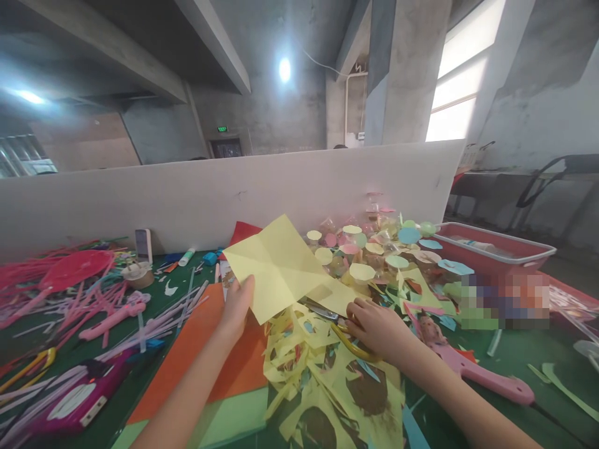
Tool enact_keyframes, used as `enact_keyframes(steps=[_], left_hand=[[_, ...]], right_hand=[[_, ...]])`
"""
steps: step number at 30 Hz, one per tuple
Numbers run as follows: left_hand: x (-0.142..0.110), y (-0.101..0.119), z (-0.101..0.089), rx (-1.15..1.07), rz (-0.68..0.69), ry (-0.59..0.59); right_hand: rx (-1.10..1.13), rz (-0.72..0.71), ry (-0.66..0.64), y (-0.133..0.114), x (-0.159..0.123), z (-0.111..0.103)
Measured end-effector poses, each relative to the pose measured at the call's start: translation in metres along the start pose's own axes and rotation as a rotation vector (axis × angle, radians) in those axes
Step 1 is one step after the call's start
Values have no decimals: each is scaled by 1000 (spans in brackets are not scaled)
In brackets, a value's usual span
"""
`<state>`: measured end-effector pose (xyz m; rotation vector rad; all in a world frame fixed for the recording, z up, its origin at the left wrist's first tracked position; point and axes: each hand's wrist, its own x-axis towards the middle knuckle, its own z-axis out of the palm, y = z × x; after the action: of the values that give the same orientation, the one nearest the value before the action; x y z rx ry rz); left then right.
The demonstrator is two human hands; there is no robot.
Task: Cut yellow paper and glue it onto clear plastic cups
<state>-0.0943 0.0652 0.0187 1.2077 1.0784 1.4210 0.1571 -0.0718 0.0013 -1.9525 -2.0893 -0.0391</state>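
Note:
My left hand (238, 304) pinches the lower left edge of a creased yellow paper sheet (278, 265) and holds it up above the table. My right hand (377, 327) grips yellow-handled scissors (344, 333), whose metal blades (318, 307) reach under the sheet's lower right edge. Beneath both hands lies a heap of yellow paper offcuts (327, 380) with round holes cut in them.
Orange sheet (219, 349) and green sheet (234, 418) lie under my left arm. Small cups topped with paper circles (369, 249) crowd behind. Pink straws (70, 293) fill the left. A red tray (496, 246) and pink tool (486, 377) sit right. A white divider (210, 193) walls the back.

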Motion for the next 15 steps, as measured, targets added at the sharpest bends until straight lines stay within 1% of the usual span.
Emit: enact_keyframes(steps=[7, 11, 15], left_hand=[[-1, 6, 1, -84, 89, 53], [-2, 7, -1, -106, 74, 48], [-2, 5, -1, -104, 90, 45]], right_hand=[[-204, 79, -79, 1, -3, -6], [-250, 101, -94, 1, -2, -6], [-262, 107, -88, 1, -1, 1]])
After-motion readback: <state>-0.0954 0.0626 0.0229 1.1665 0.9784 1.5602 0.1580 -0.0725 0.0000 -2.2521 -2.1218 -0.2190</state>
